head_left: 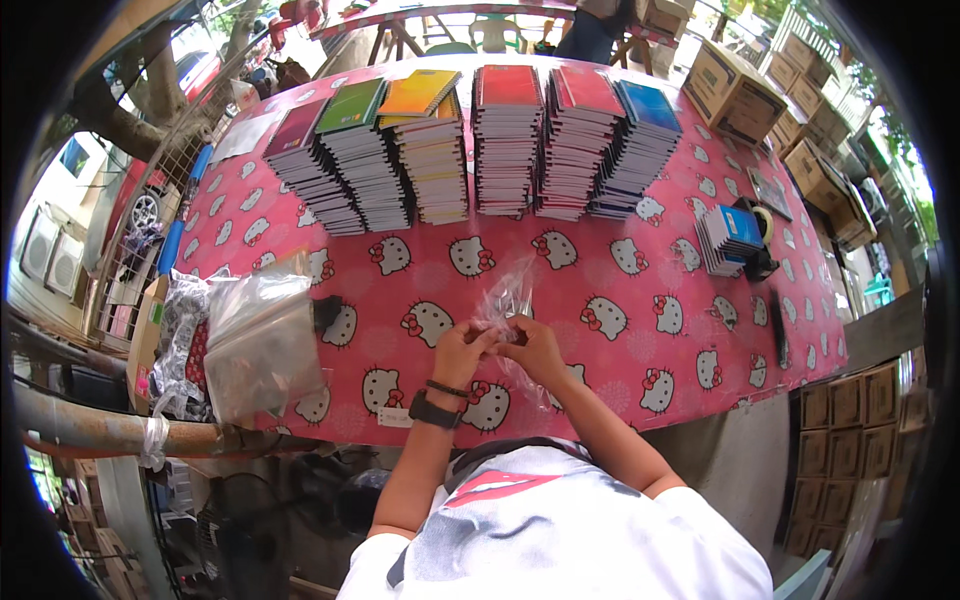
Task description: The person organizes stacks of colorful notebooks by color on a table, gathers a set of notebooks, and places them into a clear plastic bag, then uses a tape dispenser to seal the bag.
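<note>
A thin clear plastic bag [512,290] is pinched between my two hands over the near middle of the table. My left hand [463,352], with a dark watch and bracelet on its wrist, is closed on the crumpled plastic. Close beside it, my right hand [536,352] also grips the film, its fingers bent inward. Part of the bag sticks up beyond my fingers and part hangs below them. To the left lies a pile of flat clear plastic bags [262,345]. Beyond my hands stand several tall stacks of spiral notebooks [508,150], with red, orange, green, purple and blue covers.
The table [400,270] has a pink cloth with cat faces. At the right are a small stack of blue notebooks [730,238], a tape dispenser [763,262] and a dark strip-like object [780,328]. A cardboard box [735,92] sits at the far right corner.
</note>
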`<state>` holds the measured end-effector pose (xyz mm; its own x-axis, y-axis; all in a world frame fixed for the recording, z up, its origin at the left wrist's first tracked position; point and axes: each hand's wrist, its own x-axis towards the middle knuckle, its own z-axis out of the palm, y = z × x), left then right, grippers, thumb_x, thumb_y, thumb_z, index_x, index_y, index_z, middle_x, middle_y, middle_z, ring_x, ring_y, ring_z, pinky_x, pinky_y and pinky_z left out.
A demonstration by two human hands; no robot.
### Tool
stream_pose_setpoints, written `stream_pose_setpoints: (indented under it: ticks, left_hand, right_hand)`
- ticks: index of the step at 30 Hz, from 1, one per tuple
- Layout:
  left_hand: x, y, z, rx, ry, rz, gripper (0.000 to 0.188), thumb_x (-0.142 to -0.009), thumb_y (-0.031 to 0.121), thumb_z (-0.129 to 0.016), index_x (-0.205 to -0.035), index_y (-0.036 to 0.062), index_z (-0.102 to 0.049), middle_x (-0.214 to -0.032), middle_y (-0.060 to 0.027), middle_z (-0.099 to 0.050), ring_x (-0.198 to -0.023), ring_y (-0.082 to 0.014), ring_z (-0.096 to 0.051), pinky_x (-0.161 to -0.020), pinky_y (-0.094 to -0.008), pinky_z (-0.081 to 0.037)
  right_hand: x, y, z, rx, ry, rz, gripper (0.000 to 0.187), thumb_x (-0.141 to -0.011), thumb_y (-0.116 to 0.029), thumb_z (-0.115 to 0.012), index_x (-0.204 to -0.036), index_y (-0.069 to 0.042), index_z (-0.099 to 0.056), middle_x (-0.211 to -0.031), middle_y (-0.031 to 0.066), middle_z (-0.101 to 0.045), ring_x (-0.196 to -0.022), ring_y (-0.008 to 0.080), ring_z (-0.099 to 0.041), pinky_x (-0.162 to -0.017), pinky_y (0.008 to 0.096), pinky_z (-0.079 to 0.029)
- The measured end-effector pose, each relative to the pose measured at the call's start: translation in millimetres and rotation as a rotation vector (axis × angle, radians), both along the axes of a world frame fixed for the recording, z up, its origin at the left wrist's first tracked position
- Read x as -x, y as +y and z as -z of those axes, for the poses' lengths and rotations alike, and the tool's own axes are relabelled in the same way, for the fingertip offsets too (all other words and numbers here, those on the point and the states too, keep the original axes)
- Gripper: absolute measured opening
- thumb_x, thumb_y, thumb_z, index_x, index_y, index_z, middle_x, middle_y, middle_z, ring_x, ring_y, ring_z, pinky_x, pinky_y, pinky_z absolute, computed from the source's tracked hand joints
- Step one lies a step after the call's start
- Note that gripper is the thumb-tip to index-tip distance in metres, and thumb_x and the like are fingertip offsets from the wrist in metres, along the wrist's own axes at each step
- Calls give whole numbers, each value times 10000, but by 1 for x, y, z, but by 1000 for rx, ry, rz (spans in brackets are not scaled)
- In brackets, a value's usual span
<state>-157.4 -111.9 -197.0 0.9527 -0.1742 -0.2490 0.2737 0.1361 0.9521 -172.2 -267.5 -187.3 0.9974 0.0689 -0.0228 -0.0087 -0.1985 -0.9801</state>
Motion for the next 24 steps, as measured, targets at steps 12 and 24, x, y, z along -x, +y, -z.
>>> stream_pose_setpoints:
  ticks: [12, 24]
  left_hand:
    - [-2, 35, 2, -82, -216, -81, 90, -795, 79, -638, -777, 54, -554, -684, 28, -539, -596, -58, -467, -537, -210, -386]
    - [-14, 101, 57, 158, 22, -130, 156, -803, 110, -641, -896, 108, -516, -862, 3, -567, -759, -101, -541, -642, -225, -424]
  right_hand:
    - [-4, 30, 2, -186, -66, 57, 117, -804, -99, -640, -894, -46, -586, -739, -9, -574, -650, 65, -522, -595, 213, -427]
    - [28, -171, 60, -106, -63, 697, 168, -758, -18, -612, -920, -32, -573, -779, 23, -596, -693, 85, -548, -606, 229, -450]
